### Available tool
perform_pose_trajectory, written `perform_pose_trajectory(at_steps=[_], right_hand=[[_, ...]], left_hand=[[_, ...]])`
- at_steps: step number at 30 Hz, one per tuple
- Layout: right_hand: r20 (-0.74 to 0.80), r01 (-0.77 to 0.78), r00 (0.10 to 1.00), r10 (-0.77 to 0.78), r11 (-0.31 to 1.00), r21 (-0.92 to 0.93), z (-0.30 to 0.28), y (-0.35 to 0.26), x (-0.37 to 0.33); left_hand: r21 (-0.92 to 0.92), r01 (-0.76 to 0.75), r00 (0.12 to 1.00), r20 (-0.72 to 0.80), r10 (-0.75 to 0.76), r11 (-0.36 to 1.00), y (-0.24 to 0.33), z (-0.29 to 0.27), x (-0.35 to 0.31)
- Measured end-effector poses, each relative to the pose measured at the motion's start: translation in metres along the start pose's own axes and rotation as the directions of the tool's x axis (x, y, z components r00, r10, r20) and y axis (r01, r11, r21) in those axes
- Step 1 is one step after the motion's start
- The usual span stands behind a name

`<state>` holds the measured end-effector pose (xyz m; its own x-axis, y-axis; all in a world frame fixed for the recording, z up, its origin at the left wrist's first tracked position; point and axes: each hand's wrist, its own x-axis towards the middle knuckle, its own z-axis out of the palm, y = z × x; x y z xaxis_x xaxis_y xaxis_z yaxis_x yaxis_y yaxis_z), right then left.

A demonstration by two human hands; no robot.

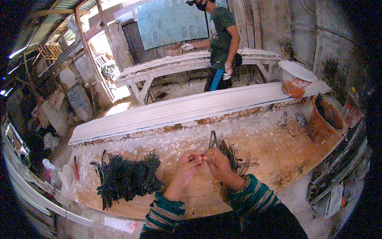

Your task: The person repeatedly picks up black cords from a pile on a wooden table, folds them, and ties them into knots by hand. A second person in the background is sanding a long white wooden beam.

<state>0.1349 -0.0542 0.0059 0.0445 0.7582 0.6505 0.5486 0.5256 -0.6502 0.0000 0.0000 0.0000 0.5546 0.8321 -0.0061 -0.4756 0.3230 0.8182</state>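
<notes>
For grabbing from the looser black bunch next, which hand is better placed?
Right, probably. The right hand is beside the looser black bunch; the left hand is farther away, with the right hand in between.

white-crusted red bucket (293, 88), light-blue sheet (171, 23)

Dark item (203, 156) in hands (219, 162), indistinct.
</notes>
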Motion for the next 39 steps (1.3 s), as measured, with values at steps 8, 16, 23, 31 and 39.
perform_pose_trajectory(at_steps=[8,16,23,31,39], right_hand=[[-0.071,-0.131,0.988,0.138,0.988,0.086,0.000,0.000,-0.001],[0.373,-0.543,0.827,0.420,0.427,0.723,-0.004,0.014,0.006],[0.381,-0.583,0.792,0.477,0.407,0.703,-0.008,0.013,0.006],[0.167,-0.426,0.905,0.392,0.807,0.409,-0.007,0.010,0.008],[0.125,-0.255,0.965,0.230,0.936,0.244,-0.013,0.003,0.010]], left_hand=[[0.321,-0.229,0.973,0.064,0.220,0.919,0.002,0.005,0.001],[0.582,-0.426,0.900,0.195,0.390,0.692,-0.003,0.004,-0.003],[0.460,-0.469,0.882,0.201,0.426,0.754,-0.015,-0.003,0.001],[0.403,-0.375,0.919,0.042,0.392,0.835,-0.023,-0.014,0.008],[0.433,-0.408,0.898,0.031,0.439,0.804,-0.012,-0.008,0.004]])
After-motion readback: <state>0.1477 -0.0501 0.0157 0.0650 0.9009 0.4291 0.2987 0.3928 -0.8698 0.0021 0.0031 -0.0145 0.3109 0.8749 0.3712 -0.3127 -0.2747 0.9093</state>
